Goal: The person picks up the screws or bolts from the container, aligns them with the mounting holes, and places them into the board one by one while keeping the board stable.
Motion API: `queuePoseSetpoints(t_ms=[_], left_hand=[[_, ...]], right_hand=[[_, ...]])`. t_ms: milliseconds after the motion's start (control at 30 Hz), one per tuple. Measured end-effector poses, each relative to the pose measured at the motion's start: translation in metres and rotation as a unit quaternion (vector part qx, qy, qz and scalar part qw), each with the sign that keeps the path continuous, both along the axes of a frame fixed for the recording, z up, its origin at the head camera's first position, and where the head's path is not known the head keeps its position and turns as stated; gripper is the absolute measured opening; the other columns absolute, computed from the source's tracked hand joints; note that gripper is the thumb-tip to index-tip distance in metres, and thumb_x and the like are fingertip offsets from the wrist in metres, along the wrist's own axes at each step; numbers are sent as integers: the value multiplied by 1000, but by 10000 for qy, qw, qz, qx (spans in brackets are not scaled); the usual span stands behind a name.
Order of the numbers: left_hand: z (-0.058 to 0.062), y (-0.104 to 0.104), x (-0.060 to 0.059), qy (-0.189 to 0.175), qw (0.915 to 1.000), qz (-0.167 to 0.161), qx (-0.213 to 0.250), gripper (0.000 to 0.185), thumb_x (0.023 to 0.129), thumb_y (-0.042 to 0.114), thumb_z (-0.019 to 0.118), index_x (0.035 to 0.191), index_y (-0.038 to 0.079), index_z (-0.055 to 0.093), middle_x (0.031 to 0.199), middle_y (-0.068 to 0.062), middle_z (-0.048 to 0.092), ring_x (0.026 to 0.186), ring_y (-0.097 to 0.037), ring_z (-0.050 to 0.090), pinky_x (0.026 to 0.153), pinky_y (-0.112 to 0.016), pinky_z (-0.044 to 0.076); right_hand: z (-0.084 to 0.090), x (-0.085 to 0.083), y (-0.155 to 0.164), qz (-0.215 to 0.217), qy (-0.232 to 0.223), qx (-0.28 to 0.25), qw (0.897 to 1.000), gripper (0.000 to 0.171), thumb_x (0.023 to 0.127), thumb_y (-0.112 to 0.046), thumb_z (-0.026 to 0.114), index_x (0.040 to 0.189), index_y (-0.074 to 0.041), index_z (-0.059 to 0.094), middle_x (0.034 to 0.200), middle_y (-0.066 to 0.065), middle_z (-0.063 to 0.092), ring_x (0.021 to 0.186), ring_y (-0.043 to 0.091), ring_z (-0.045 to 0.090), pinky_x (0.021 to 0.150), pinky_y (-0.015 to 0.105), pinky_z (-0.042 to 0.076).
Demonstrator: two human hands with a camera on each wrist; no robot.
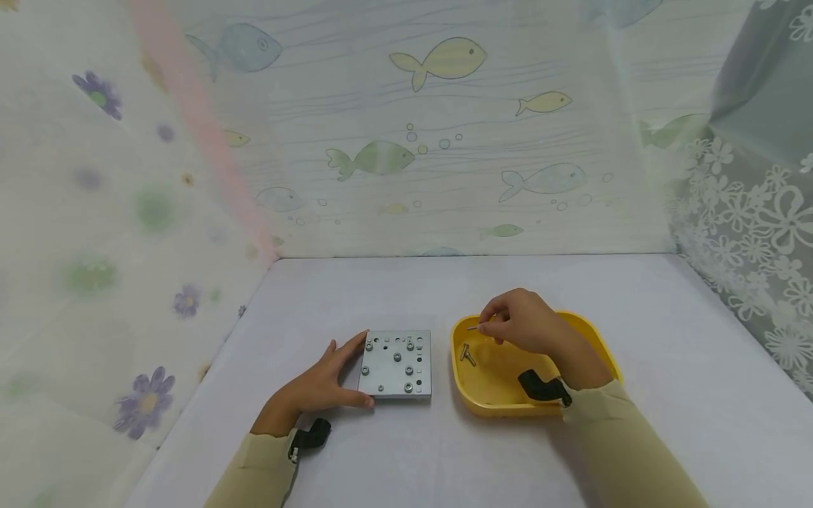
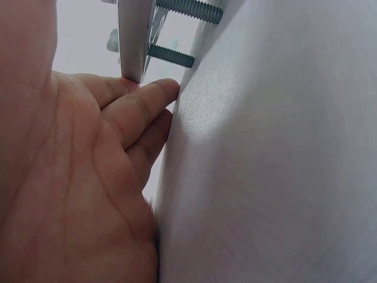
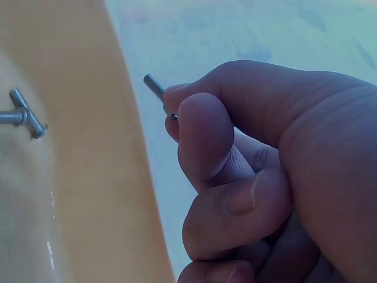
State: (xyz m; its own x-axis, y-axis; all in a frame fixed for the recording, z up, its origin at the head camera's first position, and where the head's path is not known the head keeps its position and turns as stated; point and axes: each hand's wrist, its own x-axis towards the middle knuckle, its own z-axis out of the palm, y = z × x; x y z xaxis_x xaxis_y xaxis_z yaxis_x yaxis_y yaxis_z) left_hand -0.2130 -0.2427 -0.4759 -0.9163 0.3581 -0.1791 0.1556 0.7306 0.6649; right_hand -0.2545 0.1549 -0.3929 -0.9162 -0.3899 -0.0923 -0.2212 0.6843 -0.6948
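On the white table lies a square metal plate [image 1: 386,374] with holes and several socket-head screws set in its top. Threaded shanks [image 2: 171,56] stick out below the plate in the left wrist view. My left hand [image 1: 322,383] holds the plate's left side, thumb at the near corner and a finger at the far corner. Between thumb and forefinger my right hand [image 1: 526,323] pinches a small metal screw [image 3: 154,85], partly hidden by the fingertips. That hand is over the left part of a yellow tray [image 1: 492,410]. Two loose screws [image 1: 466,355] lie crossed inside the tray.
The tray stands just right of the plate, with a narrow strip of white tabletop [image 1: 441,395] between them. A fish-patterned curtain [image 1: 394,212] hangs behind the table, with a flowered sheet [image 1: 95,296] at left and a lacy one [image 1: 762,233] at right.
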Motion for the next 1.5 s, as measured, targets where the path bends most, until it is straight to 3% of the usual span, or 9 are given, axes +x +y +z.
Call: queuePoseSetpoints(t_ms=[300,433,733,1133,1500], left_hand=[[1,1,1,-12,9998,115,-136,126,64,65,90,164,45,17,174,7,18,158,-48,-11,120,-77,5],[1,1,1,64,9999,26,-124,126,64,64,89,165,41,17,173,5,20,159,-45,-10,124,-71,3],[-1,-1,1,103,9999,5,-77,127,66,62,90,166,38,17,173,3,20,159,-47,-10,124,-72,3],[-1,0,0,84,9999,6,-108,127,64,65,89,165,42,16,173,7,19,159,-44,-11,124,-71,3],[3,2,2,50,10000,-19,16,125,66,60,90,166,38,18,173,3,20,159,-45,-11,124,-71,1]], right_hand=[[5,10,-10,14,114,-190,9998,9,94,-24,76,100,-17,76,67,1,66,60,18,55,49,25,41],[5,15,-17,88,265,-216,9994,6,94,-23,76,98,-19,75,65,-1,64,58,16,53,49,24,40],[8,24,-32,249,613,-310,9973,7,92,-26,77,95,-20,75,65,-4,60,54,12,45,49,23,37],[3,33,-49,358,525,-479,9968,5,94,-23,75,96,-24,71,66,-3,62,54,14,53,49,24,44],[-5,37,-61,515,673,-498,9952,5,93,-21,73,95,-25,70,63,-6,56,52,9,45,49,22,39]])
